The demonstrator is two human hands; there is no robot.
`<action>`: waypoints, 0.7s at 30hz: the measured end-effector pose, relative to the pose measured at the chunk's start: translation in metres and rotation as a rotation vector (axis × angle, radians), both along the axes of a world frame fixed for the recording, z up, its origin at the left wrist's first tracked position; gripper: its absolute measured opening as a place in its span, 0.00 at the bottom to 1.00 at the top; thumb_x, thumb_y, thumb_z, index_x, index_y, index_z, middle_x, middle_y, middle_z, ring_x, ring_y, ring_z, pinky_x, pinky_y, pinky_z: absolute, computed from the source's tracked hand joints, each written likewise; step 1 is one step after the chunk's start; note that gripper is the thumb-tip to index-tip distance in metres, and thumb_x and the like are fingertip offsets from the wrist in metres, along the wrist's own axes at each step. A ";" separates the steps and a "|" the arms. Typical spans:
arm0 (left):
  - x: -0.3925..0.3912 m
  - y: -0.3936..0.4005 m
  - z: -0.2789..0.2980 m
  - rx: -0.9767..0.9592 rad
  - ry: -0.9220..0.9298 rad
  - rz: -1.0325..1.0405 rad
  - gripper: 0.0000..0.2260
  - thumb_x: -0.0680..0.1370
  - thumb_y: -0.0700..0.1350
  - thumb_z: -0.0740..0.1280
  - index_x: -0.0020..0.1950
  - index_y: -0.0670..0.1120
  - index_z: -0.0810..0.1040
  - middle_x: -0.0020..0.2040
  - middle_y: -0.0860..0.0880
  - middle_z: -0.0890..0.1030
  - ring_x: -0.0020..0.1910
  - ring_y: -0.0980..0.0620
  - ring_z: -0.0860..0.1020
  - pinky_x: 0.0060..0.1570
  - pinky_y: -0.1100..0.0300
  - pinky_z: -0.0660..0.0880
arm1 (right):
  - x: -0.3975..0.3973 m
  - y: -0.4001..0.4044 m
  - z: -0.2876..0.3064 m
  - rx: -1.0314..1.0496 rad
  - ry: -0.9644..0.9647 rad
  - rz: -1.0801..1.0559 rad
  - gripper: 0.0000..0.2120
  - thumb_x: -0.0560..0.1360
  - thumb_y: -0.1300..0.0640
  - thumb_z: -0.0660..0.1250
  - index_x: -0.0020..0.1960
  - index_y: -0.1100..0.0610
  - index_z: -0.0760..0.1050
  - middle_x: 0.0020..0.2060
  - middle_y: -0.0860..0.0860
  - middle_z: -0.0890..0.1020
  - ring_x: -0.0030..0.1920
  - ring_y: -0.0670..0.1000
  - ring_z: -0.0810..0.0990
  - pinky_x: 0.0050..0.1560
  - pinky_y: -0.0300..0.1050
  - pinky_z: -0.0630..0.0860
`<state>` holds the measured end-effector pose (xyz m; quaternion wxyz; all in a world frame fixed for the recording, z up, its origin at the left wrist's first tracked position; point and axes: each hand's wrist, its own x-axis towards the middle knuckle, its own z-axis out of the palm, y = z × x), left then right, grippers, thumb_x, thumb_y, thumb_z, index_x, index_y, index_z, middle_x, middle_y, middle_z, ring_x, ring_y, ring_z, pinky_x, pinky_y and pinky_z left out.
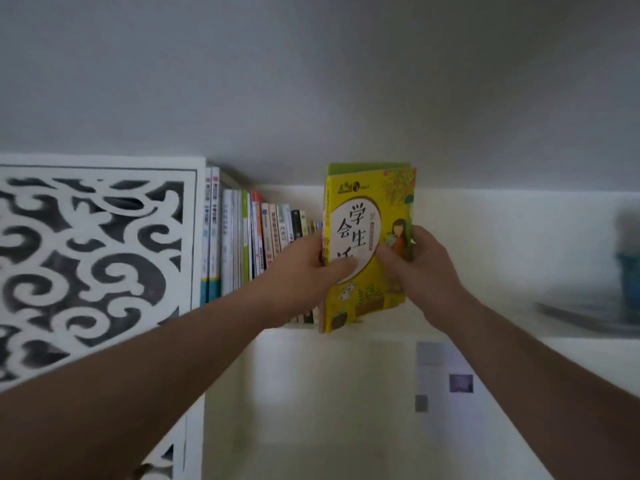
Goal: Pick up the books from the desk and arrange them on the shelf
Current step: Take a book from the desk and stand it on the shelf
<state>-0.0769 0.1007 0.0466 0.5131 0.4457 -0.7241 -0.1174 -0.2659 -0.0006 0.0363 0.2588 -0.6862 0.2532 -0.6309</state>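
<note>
A yellow-green book [369,202] with large characters on its cover stands upright on the white shelf [433,327], its cover facing me. My left hand [311,268] grips its left edge, thumb across the cover. My right hand [415,261] grips its right edge, thumb on the cover. Just left of it a row of several books [256,237] stands upright with spines outward, reaching to the shelf's left wall.
A white carved panel with swirl cut-outs [97,258] closes the shelf's left side. A blurred blue object [628,268] and a flat dark item [588,318] sit at the far right of the shelf. A paper label [443,372] hangs below the shelf board.
</note>
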 end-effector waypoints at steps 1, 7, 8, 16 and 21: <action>-0.002 -0.010 0.001 -0.043 0.013 0.049 0.15 0.83 0.50 0.69 0.71 0.57 0.76 0.61 0.59 0.84 0.59 0.59 0.82 0.57 0.60 0.82 | 0.005 -0.009 0.007 -0.009 0.012 -0.022 0.12 0.78 0.49 0.75 0.60 0.45 0.78 0.50 0.46 0.86 0.50 0.50 0.86 0.51 0.57 0.85; 0.008 -0.037 -0.004 -0.239 0.089 0.323 0.12 0.83 0.48 0.67 0.67 0.55 0.77 0.54 0.61 0.83 0.55 0.58 0.82 0.45 0.65 0.81 | 0.014 -0.076 -0.006 0.079 0.244 -0.095 0.20 0.82 0.42 0.68 0.72 0.43 0.73 0.60 0.48 0.81 0.54 0.48 0.80 0.49 0.44 0.75; 0.016 -0.035 -0.003 -0.264 0.104 0.352 0.11 0.83 0.48 0.67 0.65 0.57 0.77 0.50 0.63 0.81 0.51 0.62 0.81 0.39 0.69 0.79 | 0.013 -0.087 -0.013 0.091 0.296 -0.129 0.21 0.82 0.42 0.67 0.73 0.43 0.72 0.62 0.48 0.79 0.56 0.49 0.79 0.50 0.44 0.73; 0.058 -0.031 -0.004 -0.225 0.147 0.553 0.09 0.82 0.48 0.69 0.61 0.57 0.79 0.53 0.56 0.85 0.51 0.52 0.84 0.46 0.56 0.78 | 0.031 -0.146 -0.019 0.098 0.464 0.028 0.46 0.72 0.38 0.78 0.83 0.41 0.58 0.71 0.48 0.71 0.69 0.52 0.75 0.64 0.53 0.79; 0.046 -0.034 -0.012 -0.221 0.267 0.585 0.08 0.82 0.44 0.69 0.51 0.59 0.80 0.49 0.59 0.86 0.50 0.52 0.84 0.49 0.53 0.79 | 0.030 -0.166 -0.007 -0.036 0.573 0.149 0.44 0.72 0.45 0.81 0.80 0.36 0.61 0.64 0.45 0.75 0.63 0.50 0.79 0.49 0.40 0.79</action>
